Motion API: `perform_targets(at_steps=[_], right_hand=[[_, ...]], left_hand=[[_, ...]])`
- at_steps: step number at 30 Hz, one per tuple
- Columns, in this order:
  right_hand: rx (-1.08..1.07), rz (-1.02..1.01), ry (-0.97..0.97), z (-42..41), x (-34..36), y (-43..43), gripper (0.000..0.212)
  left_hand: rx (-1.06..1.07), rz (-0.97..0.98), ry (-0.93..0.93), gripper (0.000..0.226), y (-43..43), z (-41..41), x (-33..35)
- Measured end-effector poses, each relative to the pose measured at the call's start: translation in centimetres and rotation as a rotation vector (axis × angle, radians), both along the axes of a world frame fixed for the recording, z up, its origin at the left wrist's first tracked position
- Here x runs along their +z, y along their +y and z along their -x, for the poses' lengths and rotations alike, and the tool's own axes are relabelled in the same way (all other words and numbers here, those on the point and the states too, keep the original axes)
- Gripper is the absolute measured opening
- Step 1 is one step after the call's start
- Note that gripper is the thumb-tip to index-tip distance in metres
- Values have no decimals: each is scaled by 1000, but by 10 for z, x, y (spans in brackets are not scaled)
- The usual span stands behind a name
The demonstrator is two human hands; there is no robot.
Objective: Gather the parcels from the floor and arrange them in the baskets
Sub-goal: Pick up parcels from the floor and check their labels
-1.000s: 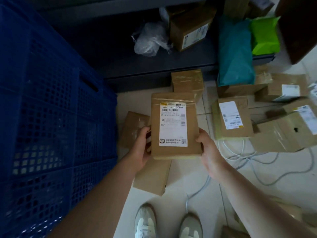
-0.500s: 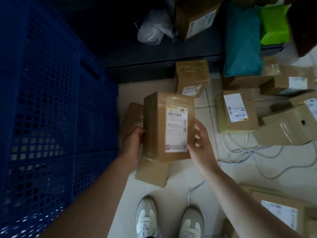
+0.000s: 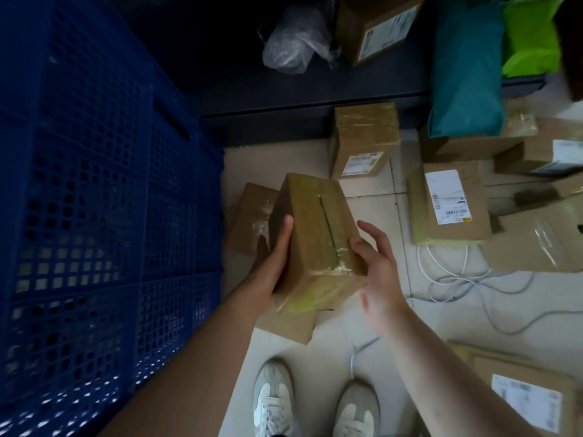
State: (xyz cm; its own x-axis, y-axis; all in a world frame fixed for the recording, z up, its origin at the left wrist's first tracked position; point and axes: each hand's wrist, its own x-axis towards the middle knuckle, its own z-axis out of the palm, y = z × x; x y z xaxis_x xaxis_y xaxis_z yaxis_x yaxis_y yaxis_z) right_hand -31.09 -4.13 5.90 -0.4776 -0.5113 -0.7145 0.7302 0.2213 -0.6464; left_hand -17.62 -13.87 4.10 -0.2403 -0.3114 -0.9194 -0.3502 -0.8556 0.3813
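Pale floor tiles (image 3: 277, 162) fill the middle of the view, and a tall blue basket (image 3: 94, 216) with lattice walls stands on the left side. Above the floor, in front of the person, a brown parcel (image 3: 318, 234) wrapped in clear tape is held in the air, tilted, with a long taped seam facing up. The left hand (image 3: 273, 263) grips its left side, the thumb lying on the side face and the other fingers hidden under the box. The right hand (image 3: 378, 269) is at the right edge of the parcel: the thumb touches the top near the corner, while the fingers (image 3: 370, 227) are straight and spread, not curled around the box. Below the held parcel a flat parcel (image 3: 252, 212) lies on the floor just beside the basket. Further back a taped box (image 3: 362, 140) stands against a dark shelf (image 3: 299, 89), and a labelled parcel (image 3: 448, 203) lies to the right, near a white cable (image 3: 457, 275). A teal bag (image 3: 467, 67) leans on the shelf edge. Two pale shoes (image 3: 274, 402) show at the bottom.
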Motion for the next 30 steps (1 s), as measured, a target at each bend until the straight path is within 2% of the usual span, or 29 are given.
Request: perform_targets(at_steps=[2,5,8,9,11,13,14,16,18,19,20,21,23,24,26,29,30], right_hand=[[7,2,19,7,-6,2,33],[112,-137,152,17,-11,6,34],[147,-192,172,22,-17,12,21],[159,-185,131,23,-17,12,39],[202,-160,31,25,-17,10,78],[257,-164,34,25,-16,8,86],[270,-164,32,25,-17,8,83],[276,-145,-24,24,-21,11,68],[277,-131,7,22,-24,12,43],[275,-164,122,19,-26,11,28],[287,-232,268,16,-30,10,24],[306,-279,383,13,-33,9,29],[317,-301,442,8,-39,5,35],[273,-299,399,8,-41,4,32],[162,-279,188,14,-40,4,25],[138,-109,-111,22,-37,19,57],[115,-43,-159,23,-37,25,62]], left_hand=[[127,181,-81,107,3,2,2],[207,433,-114,62,4,2,3],[331,468,-113,21,-3,10,6],[385,465,-100,18,-4,12,8],[392,489,-100,19,-6,17,10],[319,508,-116,20,-6,16,8],[303,461,-90,34,-5,15,8],[263,238,-14,65,-6,11,9],[179,155,11,51,-5,8,12],[139,154,15,42,-3,7,10],[81,182,-13,41,0,7,10],[55,256,-50,37,2,9,9],[60,453,-102,21,6,12,8],[87,499,-87,23,8,14,11],[145,500,0,26,8,20,3],[93,513,46,13,7,28,-9],[11,523,-17,37,6,31,-15]])
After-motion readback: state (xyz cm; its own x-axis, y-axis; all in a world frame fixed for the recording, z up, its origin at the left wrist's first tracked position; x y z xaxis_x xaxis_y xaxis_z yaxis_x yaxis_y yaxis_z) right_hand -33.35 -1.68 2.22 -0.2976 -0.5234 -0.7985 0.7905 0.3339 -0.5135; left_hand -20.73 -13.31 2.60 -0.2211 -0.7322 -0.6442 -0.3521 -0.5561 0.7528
